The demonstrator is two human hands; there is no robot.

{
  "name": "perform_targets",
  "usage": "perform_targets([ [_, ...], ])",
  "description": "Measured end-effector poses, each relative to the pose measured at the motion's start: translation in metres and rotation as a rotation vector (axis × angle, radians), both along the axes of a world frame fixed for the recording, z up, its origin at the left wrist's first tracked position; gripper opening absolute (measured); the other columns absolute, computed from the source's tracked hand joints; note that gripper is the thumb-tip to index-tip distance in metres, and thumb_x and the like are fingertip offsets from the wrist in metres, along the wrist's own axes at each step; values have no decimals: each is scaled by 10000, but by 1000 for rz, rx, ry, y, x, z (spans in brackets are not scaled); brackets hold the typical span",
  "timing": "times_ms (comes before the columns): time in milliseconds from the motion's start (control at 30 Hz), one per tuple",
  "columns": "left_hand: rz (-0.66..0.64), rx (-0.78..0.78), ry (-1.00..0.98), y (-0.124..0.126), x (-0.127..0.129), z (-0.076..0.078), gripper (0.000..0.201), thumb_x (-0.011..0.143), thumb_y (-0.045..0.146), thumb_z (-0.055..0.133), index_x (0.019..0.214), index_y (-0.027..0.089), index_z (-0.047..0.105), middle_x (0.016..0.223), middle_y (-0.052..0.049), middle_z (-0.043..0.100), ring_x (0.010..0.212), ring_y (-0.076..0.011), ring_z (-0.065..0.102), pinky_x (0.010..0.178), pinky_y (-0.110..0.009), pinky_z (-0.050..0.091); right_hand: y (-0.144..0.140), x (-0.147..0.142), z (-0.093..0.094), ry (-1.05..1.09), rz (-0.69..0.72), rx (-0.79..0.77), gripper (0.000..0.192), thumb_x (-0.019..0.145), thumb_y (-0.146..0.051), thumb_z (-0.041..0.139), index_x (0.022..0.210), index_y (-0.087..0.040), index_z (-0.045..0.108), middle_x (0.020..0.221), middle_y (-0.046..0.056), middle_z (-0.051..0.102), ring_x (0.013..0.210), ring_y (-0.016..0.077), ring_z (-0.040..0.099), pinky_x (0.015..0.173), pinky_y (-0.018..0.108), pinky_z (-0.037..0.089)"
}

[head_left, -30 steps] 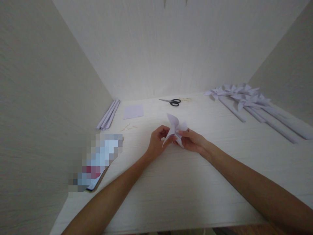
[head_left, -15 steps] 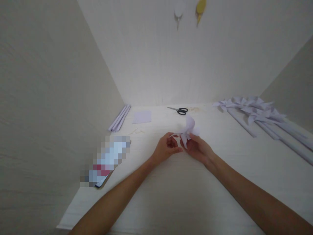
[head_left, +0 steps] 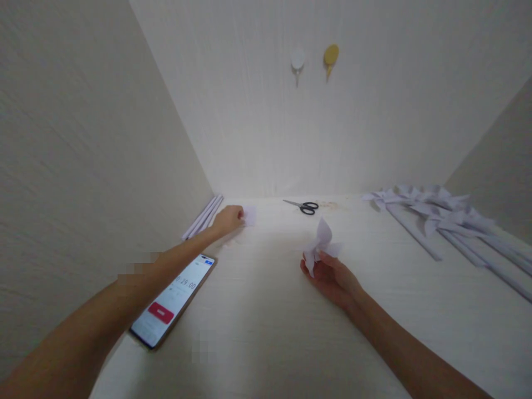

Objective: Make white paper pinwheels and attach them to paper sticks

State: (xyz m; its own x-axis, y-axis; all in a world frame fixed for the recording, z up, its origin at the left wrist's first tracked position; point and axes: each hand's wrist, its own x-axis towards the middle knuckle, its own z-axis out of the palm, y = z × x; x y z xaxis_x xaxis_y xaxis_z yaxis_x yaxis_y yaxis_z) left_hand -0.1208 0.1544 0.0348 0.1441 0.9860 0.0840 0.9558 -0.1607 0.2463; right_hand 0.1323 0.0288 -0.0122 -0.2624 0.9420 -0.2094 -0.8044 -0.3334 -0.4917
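Observation:
A pale lilac paper pinwheel (head_left: 323, 235) is pinched in my right hand (head_left: 332, 277), between thumb and curled fingers. Its blades stand up and fan out above the fingertips. Over at the left, my left hand (head_left: 229, 219) is low over the table beside a flat lilac paper square (head_left: 250, 216), covering part of it. The fingers there are curled in; what they hold, if anything, is hidden. Several rolled paper sticks (head_left: 203, 217) lie just left of that hand.
Black-handled scissors (head_left: 307, 208) lie near the back wall. Several finished paper pinwheels on sticks (head_left: 440, 213) are piled at right. A phone (head_left: 174, 305) with a timer display lies beneath my left forearm. Two hooks, one white (head_left: 297, 60) and one yellow (head_left: 331, 55), are on the wall.
My left hand has left the pinwheel and moved left and away from me to the paper square. My right hand keeps hold of the pinwheel. The view has tilted up slightly.

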Motion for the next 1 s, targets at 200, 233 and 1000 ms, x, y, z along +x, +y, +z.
perform_targets([
  [200, 285, 141, 225, 47, -40, 5, 180, 720, 140, 440, 827, 75, 569, 931, -195, 556, 893, -276, 507, 703, -358, 381, 1, -3, 1, -2, -23, -5, 213, 521, -113, 714, 647, -221, 581, 684, -47, 665, 629, 120, 615, 628, 262, 509],
  [233, 309, 147, 249, 51, -44, 3, 194, 736, 140, 421, 830, 67, 573, 935, -206, 555, 902, -282, 507, 707, -366, 383, 1, -3, 2, 4, -23, -5, 224, 506, -112, 724, 646, -218, 584, 679, -47, 665, 627, 122, 615, 624, 262, 508],
  [1000, 334, -20, -1000, 45, -10, 86, 133, 742, 57, 469, 616, 93, 495, 548, 12, 510, 669, -94, 503, 669, -213, 392, 4, -2, 5, 51, -49, -71, 161, 563, -70, 655, 647, -177, 570, 631, -25, 671, 565, 112, 607, 525, 228, 499],
])
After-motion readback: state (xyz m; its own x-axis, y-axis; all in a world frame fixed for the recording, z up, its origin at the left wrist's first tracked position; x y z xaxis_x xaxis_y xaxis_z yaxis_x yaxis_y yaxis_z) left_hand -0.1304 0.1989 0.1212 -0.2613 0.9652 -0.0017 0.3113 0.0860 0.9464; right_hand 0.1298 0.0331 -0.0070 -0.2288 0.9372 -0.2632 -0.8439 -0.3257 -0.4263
